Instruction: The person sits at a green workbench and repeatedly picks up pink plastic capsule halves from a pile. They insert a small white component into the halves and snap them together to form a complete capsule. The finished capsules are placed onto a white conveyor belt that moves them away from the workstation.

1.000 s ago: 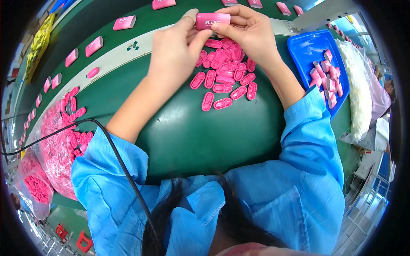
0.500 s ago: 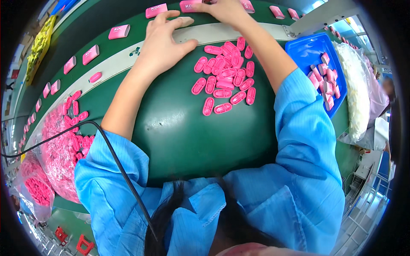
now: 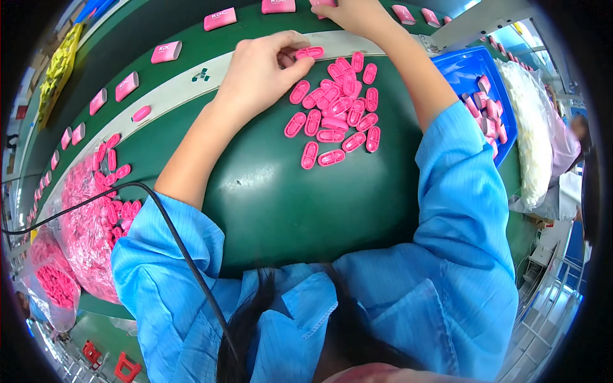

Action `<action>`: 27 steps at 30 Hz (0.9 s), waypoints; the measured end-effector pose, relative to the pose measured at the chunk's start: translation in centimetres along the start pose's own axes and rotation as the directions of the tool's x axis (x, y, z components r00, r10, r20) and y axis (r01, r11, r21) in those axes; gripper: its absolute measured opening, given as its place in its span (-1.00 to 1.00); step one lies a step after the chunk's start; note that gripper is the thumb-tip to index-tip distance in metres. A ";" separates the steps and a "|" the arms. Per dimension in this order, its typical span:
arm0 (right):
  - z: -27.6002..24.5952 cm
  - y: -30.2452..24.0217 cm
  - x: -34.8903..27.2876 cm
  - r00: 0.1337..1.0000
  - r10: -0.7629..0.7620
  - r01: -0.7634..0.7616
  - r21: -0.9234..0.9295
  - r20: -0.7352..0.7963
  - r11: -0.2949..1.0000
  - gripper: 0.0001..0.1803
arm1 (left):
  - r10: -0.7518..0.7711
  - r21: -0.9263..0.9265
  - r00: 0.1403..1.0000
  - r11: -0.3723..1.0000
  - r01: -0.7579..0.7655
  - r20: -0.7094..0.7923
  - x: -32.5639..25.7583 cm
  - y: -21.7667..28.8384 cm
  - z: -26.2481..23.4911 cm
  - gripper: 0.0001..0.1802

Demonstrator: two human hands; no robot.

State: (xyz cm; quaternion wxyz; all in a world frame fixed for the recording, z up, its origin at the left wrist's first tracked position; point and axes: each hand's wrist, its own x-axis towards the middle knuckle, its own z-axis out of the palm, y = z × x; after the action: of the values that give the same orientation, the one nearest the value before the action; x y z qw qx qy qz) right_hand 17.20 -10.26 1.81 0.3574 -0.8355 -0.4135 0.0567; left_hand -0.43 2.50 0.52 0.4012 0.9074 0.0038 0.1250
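Pink oval shells (image 3: 335, 112) lie on a dark green counter (image 3: 300, 204). At one o'clock, a bright blue tray (image 3: 469, 73) holds more pink pieces. Pink blocks (image 3: 166, 52) ride a green belt (image 3: 191, 38) edged grey-white. Sleeves (image 3: 466, 210) are light blue, finely striped. The cable (image 3: 159, 214) is black.

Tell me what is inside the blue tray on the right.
The blue tray holds a loose heap of pink plastic cases against its right side. The near end is hidden under the right forearm's blue sleeve, so anything there cannot be seen.

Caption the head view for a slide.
Left hand picks a pink part from the pile; right hand reaches to the belt.
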 end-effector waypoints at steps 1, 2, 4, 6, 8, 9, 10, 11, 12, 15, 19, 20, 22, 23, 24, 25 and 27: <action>0.0 -0.2 -0.8 1.000 0.012 -0.011 0.205 -0.002 0.979 -0.75 | -0.031 -0.005 0.999 1.000 0.031 0.019 0.1 0.3 -0.4 -0.73; 0.2 -0.5 -1.6 1.000 0.019 -0.018 0.402 0.001 0.915 -0.73 | -0.036 -0.090 0.999 0.995 0.035 -0.005 0.1 -0.3 -0.4 -0.73; 1.1 -0.9 -3.8 0.996 -0.081 0.044 0.651 0.027 0.758 -0.72 | -0.050 -0.265 0.998 0.964 0.037 -0.041 0.6 -2.0 0.0 -0.71; 1.8 -0.9 -5.3 0.996 -0.080 0.017 0.773 0.044 0.634 -0.70 | -0.144 -0.538 0.990 0.834 0.124 0.004 0.5 -1.9 -0.1 -0.69; 2.1 -0.8 -6.2 0.997 0.015 -0.074 0.800 0.081 0.595 -0.67 | -0.204 -0.706 0.978 0.688 0.168 0.034 0.7 -2.2 -0.2 -0.67; 2.2 -1.1 -6.3 0.998 0.012 -0.060 0.813 0.065 0.579 -0.69 | -0.211 -0.726 0.976 0.665 0.177 0.045 0.8 -2.4 -0.4 -0.68; 2.5 -1.2 -6.5 0.997 0.024 -0.078 0.823 0.077 0.562 -0.70 | -0.227 -0.732 0.973 0.658 0.179 0.035 0.8 -2.6 -0.1 -0.68; 2.5 -1.3 -6.6 0.995 0.034 -0.093 0.829 0.089 0.551 -0.70 | -0.238 -0.742 0.971 0.648 0.175 0.021 0.9 -2.9 0.4 -0.68; 2.6 -1.2 -6.6 0.994 0.043 -0.108 0.835 0.100 0.540 -0.71 | -0.250 -0.751 0.968 0.638 0.170 0.006 0.9 -3.0 0.6 -0.68; 2.9 -0.4 -6.7 0.992 0.072 -0.128 0.835 0.106 0.535 -0.72 | -0.289 -0.826 0.957 0.530 0.193 0.038 1.0 -2.9 0.7 -0.67; 3.5 -0.4 -6.9 0.991 0.068 -0.131 0.848 0.112 0.514 -0.72 | -0.250 -0.777 0.965 0.623 0.095 -0.083 0.6 -2.7 1.9 -0.63; 3.3 -0.5 -6.8 0.993 0.060 -0.119 0.852 0.103 0.510 -0.72 | -0.251 -0.769 0.962 0.634 0.078 -0.109 0.6 -2.5 2.0 -0.61; 3.3 -0.6 -6.9 0.993 0.058 -0.118 0.869 0.102 0.481 -0.72 | -0.215 -0.699 0.965 0.713 0.048 -0.153 0.4 -2.2 2.0 -0.61; 3.2 -0.5 -7.0 0.993 0.061 -0.122 0.881 0.106 0.458 -0.72 | -0.173 -0.630 0.970 0.776 0.028 -0.170 0.3 -2.1 1.9 -0.63; 3.2 -0.4 -7.0 0.992 0.063 -0.127 0.892 0.110 0.435 -0.72 | -0.130 -0.556 0.975 0.831 0.007 -0.183 0.3 -1.8 1.7 -0.66; 3.3 -0.3 -7.0 0.992 0.067 -0.122 0.899 0.104 0.420 -0.72 | -0.127 -0.495 0.970 0.869 0.008 -0.206 0.4 -1.4 1.4 -0.67; 3.5 -0.4 -7.2 0.999 0.041 -0.045 0.888 0.029 0.458 -0.73 | -0.083 -0.429 0.971 0.903 -0.021 -0.223 0.2 -1.3 1.0 -0.65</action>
State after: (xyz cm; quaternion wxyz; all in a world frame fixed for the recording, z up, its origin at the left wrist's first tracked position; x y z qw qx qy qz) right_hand 10.88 -13.39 -1.93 0.7376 -0.5377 -0.3031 0.2739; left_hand 0.14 2.71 -0.99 0.5892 0.7757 0.0382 0.2230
